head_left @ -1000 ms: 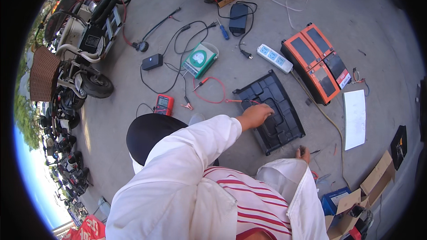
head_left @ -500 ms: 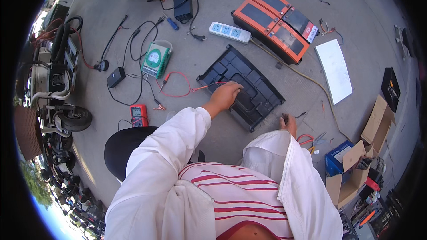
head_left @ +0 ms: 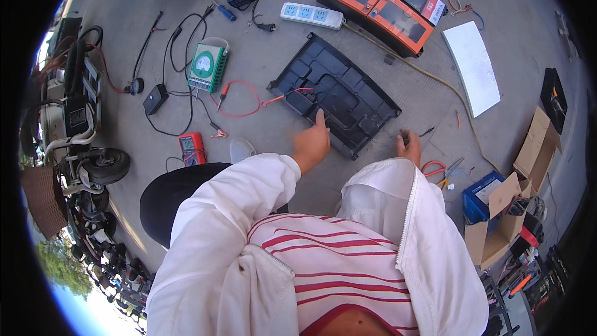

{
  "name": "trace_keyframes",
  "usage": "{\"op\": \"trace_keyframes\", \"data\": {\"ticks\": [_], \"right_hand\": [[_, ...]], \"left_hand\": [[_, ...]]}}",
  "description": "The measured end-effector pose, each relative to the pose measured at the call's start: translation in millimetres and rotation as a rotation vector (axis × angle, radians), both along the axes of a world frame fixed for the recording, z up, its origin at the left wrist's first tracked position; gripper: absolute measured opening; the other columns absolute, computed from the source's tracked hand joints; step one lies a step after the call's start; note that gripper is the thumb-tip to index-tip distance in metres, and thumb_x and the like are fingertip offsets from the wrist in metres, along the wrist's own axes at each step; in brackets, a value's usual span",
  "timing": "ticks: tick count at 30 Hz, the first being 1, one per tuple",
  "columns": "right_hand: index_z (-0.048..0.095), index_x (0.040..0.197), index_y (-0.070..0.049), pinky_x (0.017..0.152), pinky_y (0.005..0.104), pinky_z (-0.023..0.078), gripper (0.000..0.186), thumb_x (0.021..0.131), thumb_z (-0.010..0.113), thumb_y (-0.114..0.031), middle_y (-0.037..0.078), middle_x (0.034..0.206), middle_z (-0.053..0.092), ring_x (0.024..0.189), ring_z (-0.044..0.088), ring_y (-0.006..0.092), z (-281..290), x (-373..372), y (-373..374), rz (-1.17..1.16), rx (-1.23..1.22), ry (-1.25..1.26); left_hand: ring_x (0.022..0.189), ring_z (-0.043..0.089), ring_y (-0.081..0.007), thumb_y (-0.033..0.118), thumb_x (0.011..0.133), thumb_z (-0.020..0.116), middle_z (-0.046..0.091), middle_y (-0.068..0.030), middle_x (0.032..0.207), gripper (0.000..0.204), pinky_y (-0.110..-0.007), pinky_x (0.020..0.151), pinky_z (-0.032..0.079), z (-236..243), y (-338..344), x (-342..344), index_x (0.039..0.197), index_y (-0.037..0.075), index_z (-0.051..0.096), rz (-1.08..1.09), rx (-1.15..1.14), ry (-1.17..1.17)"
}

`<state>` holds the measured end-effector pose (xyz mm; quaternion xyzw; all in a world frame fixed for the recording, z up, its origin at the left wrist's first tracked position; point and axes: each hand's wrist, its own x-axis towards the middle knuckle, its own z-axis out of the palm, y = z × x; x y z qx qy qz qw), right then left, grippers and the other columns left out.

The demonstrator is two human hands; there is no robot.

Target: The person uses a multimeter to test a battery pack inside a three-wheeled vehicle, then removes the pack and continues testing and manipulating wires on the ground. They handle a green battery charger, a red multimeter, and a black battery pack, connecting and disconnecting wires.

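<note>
Pointing toward the black tray (head_left: 367,102), one finger of the left hand (head_left: 311,144) is held out straight; the other fingers are blurred, and whether anything is pinched cannot be told. Its tip is seen over the tray's near left edge; contact cannot be judged. Right hand (head_left: 408,147): placed just off the tray's right corner, fingers partly curled, grip not determinable; a thin dark item (head_left: 426,131) is seen beside it. Tray: laid on the ground (head_left: 261,53), its left corner crossed by a red lead (head_left: 289,94). Off that corner: a green-and-white dial unit (head_left: 208,67), a red multimeter (head_left: 193,149). Beyond the far corner: a white power strip (head_left: 311,15), orange-and-black batteries (head_left: 407,14). Off the right corner, farther out: a white sheet (head_left: 471,69).
</note>
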<state>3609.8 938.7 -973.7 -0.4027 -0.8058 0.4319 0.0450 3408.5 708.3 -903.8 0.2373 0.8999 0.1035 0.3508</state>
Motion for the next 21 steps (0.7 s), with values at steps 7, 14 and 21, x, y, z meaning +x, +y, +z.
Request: {"op": "trace_keyframes", "data": {"ticks": [7,14,21], "right_hand": [[0.064,0.109,0.0,0.078,0.0376,0.051,0.022,0.09,0.064,-0.011,0.017,0.099,0.06,0.086,0.062,0.0284,2.6,1.0,-0.9,0.018,0.059,0.011],[0.065,0.107,0.001,0.068,0.0311,0.05,0.02,0.096,0.062,-0.015,0.008,0.084,0.067,0.071,0.059,0.0147,3.1,-4.2,-6.7,-0.027,-0.146,0.071],[0.065,0.097,0.002,0.063,0.0308,0.045,0.021,0.096,0.062,-0.019,0.005,0.073,0.061,0.068,0.055,0.0129,20.3,6.9,-26.0,0.069,-0.478,-0.124]], "left_hand": [[0.065,0.066,-0.039,0.023,0.096,0.054,0.072,-0.015,0.087,0.069,-0.051,0.057,0.05,17.1,13.2,4.8,0.156,0.013,0.022,-0.063,0.159,0.058],[0.087,0.068,-0.0372,0.029,0.096,0.054,0.072,-0.0149,0.101,0.041,-0.05,0.073,0.052,-10.6,-10.3,-3.3,0.135,0.017,0.056,-0.413,-0.02,-0.165],[0.1,0.066,-0.0378,0.033,0.097,0.054,0.071,-0.0164,0.107,0.044,-0.05,0.084,0.051,-3.7,2.2,5.9,0.137,0.015,0.052,-0.621,-0.081,-0.335]]}}
